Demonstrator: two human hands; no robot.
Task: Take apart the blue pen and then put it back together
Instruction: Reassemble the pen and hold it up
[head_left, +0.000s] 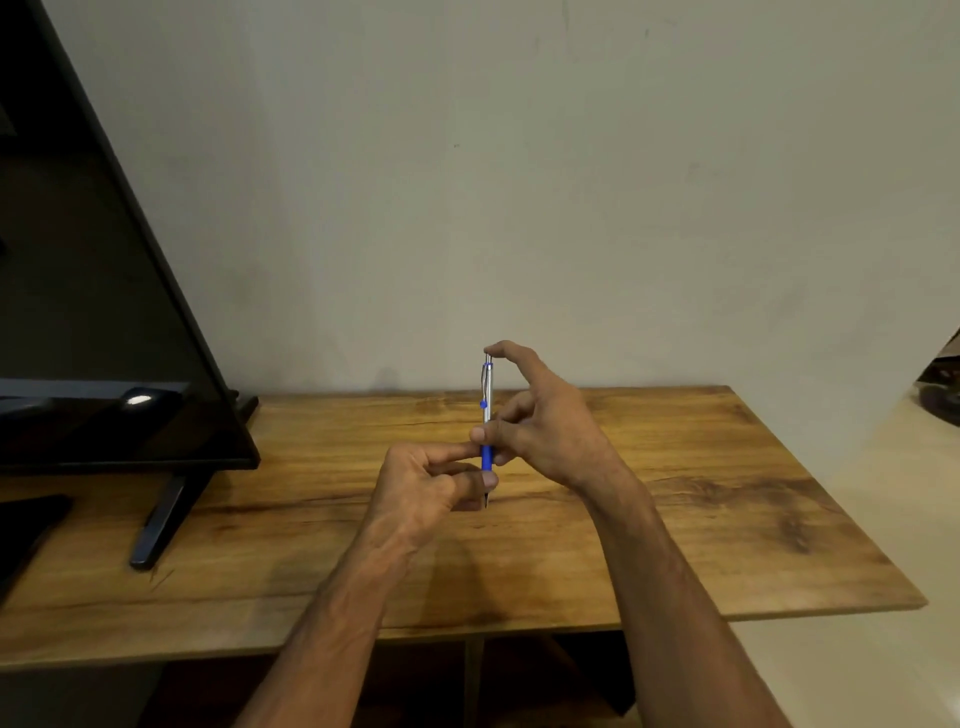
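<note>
The blue pen (487, 410) stands upright above the middle of the wooden table, in one piece, with a silver upper barrel, a clip and a blue lower grip. My right hand (540, 421) holds its upper barrel between thumb and fingers, and the index finger rests on the top button. My left hand (426, 483) pinches the lower blue grip near the tip. The tip points down, just above the tabletop.
The wooden table (675, 519) runs to a plain wall behind. A black monitor (93, 312) on a stand fills the left side, its foot (161, 525) on the table. A dark object lies at the far left edge. Dark items sit at the right edge.
</note>
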